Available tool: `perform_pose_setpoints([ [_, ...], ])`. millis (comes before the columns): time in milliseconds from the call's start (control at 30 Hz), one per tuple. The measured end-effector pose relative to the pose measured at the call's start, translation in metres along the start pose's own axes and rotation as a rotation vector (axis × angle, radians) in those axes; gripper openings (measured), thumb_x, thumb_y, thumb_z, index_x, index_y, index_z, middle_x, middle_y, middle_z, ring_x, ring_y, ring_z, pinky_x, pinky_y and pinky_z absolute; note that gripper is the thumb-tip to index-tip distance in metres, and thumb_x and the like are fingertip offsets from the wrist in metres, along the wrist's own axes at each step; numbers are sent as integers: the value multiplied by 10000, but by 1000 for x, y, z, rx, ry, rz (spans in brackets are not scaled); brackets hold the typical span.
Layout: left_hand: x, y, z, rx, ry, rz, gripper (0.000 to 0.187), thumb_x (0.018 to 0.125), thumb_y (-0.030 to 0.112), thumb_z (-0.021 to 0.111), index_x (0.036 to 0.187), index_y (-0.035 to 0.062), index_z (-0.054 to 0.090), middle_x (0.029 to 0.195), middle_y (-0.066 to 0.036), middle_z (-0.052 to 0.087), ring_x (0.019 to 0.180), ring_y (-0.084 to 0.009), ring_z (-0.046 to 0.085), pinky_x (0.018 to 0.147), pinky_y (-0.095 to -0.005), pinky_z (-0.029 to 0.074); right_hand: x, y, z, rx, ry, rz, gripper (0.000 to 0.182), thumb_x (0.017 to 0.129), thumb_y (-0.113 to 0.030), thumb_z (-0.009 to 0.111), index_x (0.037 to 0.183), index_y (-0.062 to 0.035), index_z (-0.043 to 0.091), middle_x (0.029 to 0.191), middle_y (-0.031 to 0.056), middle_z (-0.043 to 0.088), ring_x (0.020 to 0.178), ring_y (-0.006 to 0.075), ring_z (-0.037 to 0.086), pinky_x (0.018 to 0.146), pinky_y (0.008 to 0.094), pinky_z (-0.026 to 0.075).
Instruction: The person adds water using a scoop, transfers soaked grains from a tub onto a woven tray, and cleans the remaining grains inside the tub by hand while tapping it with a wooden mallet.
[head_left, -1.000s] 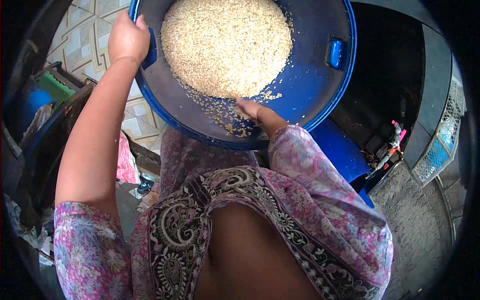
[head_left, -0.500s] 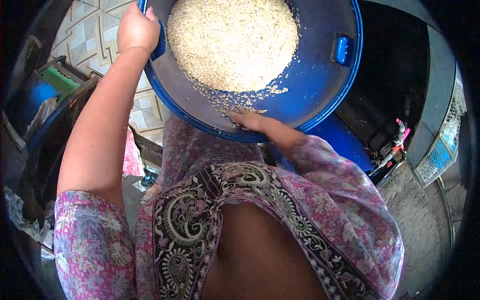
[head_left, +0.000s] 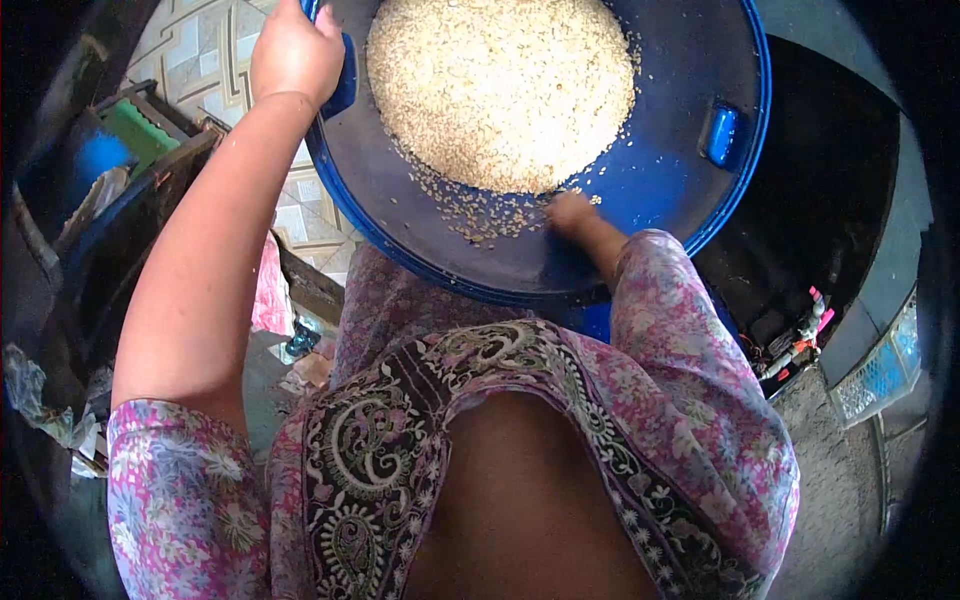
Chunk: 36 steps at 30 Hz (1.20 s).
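A wide blue basin (head_left: 690, 60) with a raised rim and moulded handles fills the top of the head view, partly cut off by the frame. In it lies a large heap of pale yellowish grain (head_left: 500, 90), with loose grains strewn on the near side. At the upper left, my left hand (head_left: 296, 60) is closed on the basin's rim by a handle. My right hand (head_left: 572, 210) is inside the basin, at the near edge of the heap. Its fingers are blurred and point away from me, so whether they hold grain is hidden.
Beneath the basin is a dark round surface (head_left: 800, 180), with a pink-and-white fitting (head_left: 812, 325) at its near edge. A white mesh basket (head_left: 880, 375) stands at the right. Wooden boxes (head_left: 150, 150) are at the left, beside patterned floor tiles (head_left: 205, 65).
The basin and my left hand have shifted slightly right in view. My right hand has moved right and up to the heap's edge, its fingers more tucked in.
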<state>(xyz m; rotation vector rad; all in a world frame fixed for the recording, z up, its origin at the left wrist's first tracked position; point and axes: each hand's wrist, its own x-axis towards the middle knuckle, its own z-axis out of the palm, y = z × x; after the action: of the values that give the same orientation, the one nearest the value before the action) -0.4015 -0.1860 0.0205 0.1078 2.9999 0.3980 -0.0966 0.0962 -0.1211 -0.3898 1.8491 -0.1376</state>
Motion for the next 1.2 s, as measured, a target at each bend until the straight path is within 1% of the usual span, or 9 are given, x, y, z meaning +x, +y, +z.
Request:
perform_pose_setpoints([
  [100,-2,5,-5,23,-9,7,310,800,291,494,862,-13,500,784,-248,564,759,-406,541,693,-446,425,30,18,-11,234,268,217,261,810,-209,452,734,-10,603,812,139,601,791,270,584,723,336,460],
  [267,-8,22,-16,-79,69,-37,223,766,151,527,880,-40,517,837,-273,541,799,-424,513,722,-443,417,-5,-15,-192,1606,483,-504,323,831,-309,442,861,-14,573,848,95,608,709,205,560,722,363,453],
  [400,-8,24,-19,-132,53,-60,226,769,151,523,876,-47,516,812,-272,545,793,-419,518,722,-448,416,34,-10,-169,855,-112,-349,293,857,-244,401,1052,-54,509,1050,86,545,947,224,514,866,363,383],
  [500,-7,22,-17,-103,40,-72,229,771,160,522,874,-44,518,809,-269,545,788,-416,519,720,-447,416,57,-59,-62,-96,262,-52,475,797,-180,506,1246,-109,368,1112,116,536,1060,283,483,946,384,322],
  [633,-7,18,-16,-58,44,-60,232,772,171,521,872,-39,520,806,-264,546,783,-412,521,715,-443,418,16,-101,-100,863,499,-8,211,790,-181,487,968,-102,567,963,126,577,951,286,538,796,378,422],
  [700,-8,18,-15,-85,45,-63,234,772,176,521,872,-36,517,809,-260,547,784,-407,521,712,-441,418,-13,-117,-117,1108,487,-450,179,782,-200,499,887,-89,593,899,110,593,901,285,555,723,368,447],
  [867,-10,25,-21,-87,70,-64,232,769,170,521,885,-31,512,822,-258,546,795,-406,517,722,-444,413,-50,-172,-95,1392,247,-601,469,865,-310,408,1242,-33,363,1302,163,331,1223,250,289,1004,323,218],
  [1000,-10,18,-15,-81,47,-66,224,770,153,514,899,-30,510,830,-258,545,804,-410,512,725,-442,412,-1,-174,-75,1446,143,-688,543,907,-348,283,1327,-24,167,1388,124,152,1293,206,89,1040,289,51],
  [1200,-6,6,-6,-52,48,16,305,799,286,500,852,-14,501,766,-243,563,753,-402,542,684,-443,426,61,-68,25,809,-9,-147,497,879,-420,294,1243,-91,367,1288,141,338,1201,298,292,998,354,227],
])
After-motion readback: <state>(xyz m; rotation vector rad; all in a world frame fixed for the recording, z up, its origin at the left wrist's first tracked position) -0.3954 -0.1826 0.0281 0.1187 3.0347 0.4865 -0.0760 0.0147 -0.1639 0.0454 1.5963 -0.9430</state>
